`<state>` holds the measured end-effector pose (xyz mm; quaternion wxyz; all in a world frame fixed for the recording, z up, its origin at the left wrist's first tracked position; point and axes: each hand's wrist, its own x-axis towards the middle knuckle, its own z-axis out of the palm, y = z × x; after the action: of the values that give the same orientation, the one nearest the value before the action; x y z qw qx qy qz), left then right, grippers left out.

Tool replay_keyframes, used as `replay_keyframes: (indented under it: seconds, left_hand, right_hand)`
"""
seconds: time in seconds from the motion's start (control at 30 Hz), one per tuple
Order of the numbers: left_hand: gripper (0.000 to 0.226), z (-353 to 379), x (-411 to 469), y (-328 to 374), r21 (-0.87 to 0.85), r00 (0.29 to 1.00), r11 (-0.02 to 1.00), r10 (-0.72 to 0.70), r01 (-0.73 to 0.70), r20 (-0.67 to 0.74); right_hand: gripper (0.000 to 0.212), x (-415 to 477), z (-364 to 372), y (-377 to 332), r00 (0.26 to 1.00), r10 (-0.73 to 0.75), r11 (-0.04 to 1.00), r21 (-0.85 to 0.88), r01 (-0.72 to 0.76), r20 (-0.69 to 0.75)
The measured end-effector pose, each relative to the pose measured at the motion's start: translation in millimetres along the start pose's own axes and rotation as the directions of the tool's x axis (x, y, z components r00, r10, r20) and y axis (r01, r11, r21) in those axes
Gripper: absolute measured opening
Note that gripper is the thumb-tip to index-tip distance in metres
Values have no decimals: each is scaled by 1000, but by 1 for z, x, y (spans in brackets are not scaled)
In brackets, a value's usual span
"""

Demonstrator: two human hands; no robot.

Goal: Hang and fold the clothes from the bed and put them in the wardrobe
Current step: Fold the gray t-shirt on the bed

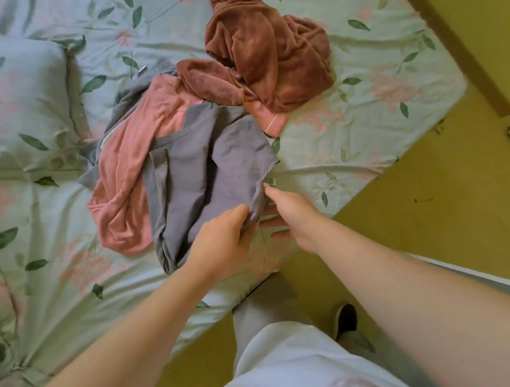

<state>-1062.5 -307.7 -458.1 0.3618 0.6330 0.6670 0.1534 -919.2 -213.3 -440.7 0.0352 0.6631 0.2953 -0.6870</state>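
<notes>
A heap of clothes lies on the bed (352,154), which has a pale green floral sheet. A grey-purple garment (202,173) is on top at the near side, over a pink garment (129,179), with a brown velvet garment (266,53) behind them. My left hand (221,242) pinches the near right corner of the grey-purple garment between thumb and fingers. My right hand (289,212) reaches in beside it, with its fingers under the same edge of the cloth; how they grip is hidden.
A pillow (11,103) in the same floral print lies at the left of the bed. Yellow floor (434,214) runs along the bed's right side. My legs and a dark shoe (346,319) stand at the bed's near corner.
</notes>
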Motion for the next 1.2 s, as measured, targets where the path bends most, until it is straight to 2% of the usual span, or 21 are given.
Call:
replay_keyframes:
  seconds: [0.07,0.13,0.23,0.3,0.37,0.4,0.43,0.5,0.53,0.6,0.67,0.7,0.8,0.9,0.97,1.03,1.13,1.2]
  left_hand:
    - [24,-12,-7,23,39,993,994,103,-101,-54]
    - [10,-22,-12,48,66,978,983,179,-173,-106]
    - [23,-38,-13,88,138,951,975,201,-172,-234]
    - [19,-51,-11,118,232,938,960,219,-157,-269]
    - [10,-67,-12,153,321,908,929,287,-185,-305]
    - [6,-76,-12,173,361,886,909,331,-208,-324]
    - [6,-84,-14,193,392,861,890,376,-234,-341]
    - [14,-100,-20,236,429,798,852,471,-300,-377]
    - [16,-107,-23,257,452,753,829,520,-331,-402]
    - [16,-120,-29,294,511,653,782,601,-358,-461]
    - [17,-132,-31,321,548,587,773,615,-320,-526]
    - [21,-139,-32,329,550,580,789,592,-275,-559]
    - [34,-157,-29,337,506,617,852,473,-136,-629]
    - [46,-161,-21,336,556,652,831,414,14,-635]
    - [52,-156,-16,336,561,656,826,394,54,-644]
    - [55,-154,-15,339,515,657,856,364,44,-661]
    - [56,-151,-11,345,403,721,915,269,16,-639]
    - [54,-147,-11,349,485,764,872,271,61,-585]
  right_hand:
    - [43,-13,-8,-5,999,-15,1000,-1,15,35]
    - [33,-27,-18,-7,997,-66,998,-22,67,36]
    - [24,-50,-39,-6,987,-161,987,22,161,-12]
    - [29,-69,-59,-2,975,-216,974,58,219,-43]
    - [25,-89,-80,4,952,-298,953,34,301,-72]
    - [22,-99,-91,8,930,-360,932,2,361,-79]
    - [29,-111,-103,12,894,-443,897,-35,442,-63]
    - [61,-131,-126,16,780,-626,775,-121,621,-5]
    - [67,-140,-136,16,712,-702,696,-194,691,20]
    - [49,-160,-151,14,614,-789,568,-383,728,-5]
    - [15,-179,-170,13,562,-823,510,-542,668,-82]
    - [10,-189,-182,15,546,-829,498,-605,621,-122]
    - [6,-218,-223,27,509,-837,468,-742,481,-198]
    - [10,-250,-262,34,543,-805,460,-829,318,-238]
    - [10,-273,-282,35,555,-796,425,-876,229,-241]
    - [10,-294,-299,37,511,-812,413,-897,158,-283]
    - [7,-323,-319,43,397,-840,421,-906,46,-370]
    - [6,-335,-332,45,365,-824,476,-879,35,-432]
